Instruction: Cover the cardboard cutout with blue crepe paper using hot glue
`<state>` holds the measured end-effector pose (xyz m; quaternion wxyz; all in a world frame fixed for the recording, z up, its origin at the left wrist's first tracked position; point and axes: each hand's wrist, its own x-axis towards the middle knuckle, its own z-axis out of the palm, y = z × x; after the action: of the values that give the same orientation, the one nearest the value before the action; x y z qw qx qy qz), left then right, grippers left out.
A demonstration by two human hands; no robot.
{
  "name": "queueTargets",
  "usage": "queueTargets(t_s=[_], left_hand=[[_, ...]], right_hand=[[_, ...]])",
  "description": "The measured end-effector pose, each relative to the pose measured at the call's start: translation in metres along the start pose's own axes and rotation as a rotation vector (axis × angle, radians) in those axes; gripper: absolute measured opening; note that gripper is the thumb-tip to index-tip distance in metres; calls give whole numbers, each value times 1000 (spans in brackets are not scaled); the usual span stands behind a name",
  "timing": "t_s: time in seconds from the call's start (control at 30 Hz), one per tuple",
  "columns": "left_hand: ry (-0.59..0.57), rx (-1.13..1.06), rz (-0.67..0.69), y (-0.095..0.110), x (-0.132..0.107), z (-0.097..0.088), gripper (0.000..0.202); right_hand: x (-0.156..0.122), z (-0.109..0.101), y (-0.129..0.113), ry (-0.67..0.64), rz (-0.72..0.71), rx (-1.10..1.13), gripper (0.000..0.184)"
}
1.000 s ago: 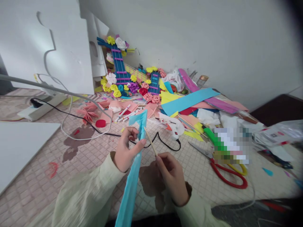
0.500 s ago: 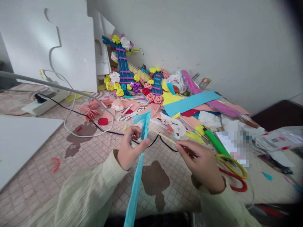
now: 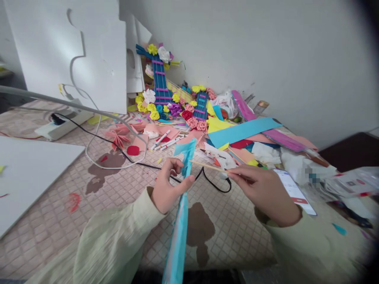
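**Both hands pinched: paper in the left, stick in the right**

The left hand (image 3: 167, 189) closes thumb and fingertips on a long blue paper strip (image 3: 180, 232), gripping it near its upper end; the strip stands almost upright and runs down towards the person's lap. To the right of the strip, the right hand (image 3: 263, 193) has its fingers shut around one end of a thin wooden stick (image 3: 207, 166). The stick's free tip reaches the strip's upper edge; whether it touches I cannot tell. Behind the strip a black cable (image 3: 214, 186) loops across the table, and a brown stain (image 3: 204, 225) lies just right of the strip's lower half.
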<state>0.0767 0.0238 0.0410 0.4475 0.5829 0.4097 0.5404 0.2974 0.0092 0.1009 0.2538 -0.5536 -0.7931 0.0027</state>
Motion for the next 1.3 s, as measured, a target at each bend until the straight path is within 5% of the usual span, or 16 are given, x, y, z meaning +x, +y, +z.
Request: queueTargets(t_s=[0.27, 0.63, 0.83, 0.97, 1.13, 1.3], left_hand=[[-9, -2, -1, 1, 0, 0, 27], [-18, -33, -17, -1, 0, 1, 26], [-18, -57, -42, -2, 3, -2, 28], [7, -66, -20, -4, 4, -6, 28], [8, -82, -22, -12, 6, -11, 28], [-20, -68, -54, -14, 8, -14, 27]], right_hand=[[-2, -2, 5, 63, 149, 181, 14], [8, 7, 1, -43, 86, 146, 18], [-7, 32, -4, -108, 185, 309, 19], [-29, 26, -4, -64, 272, 383, 20], [-76, 2, 38, 219, 440, 89, 28], [-94, 6, 85, 280, 390, -234, 29]])
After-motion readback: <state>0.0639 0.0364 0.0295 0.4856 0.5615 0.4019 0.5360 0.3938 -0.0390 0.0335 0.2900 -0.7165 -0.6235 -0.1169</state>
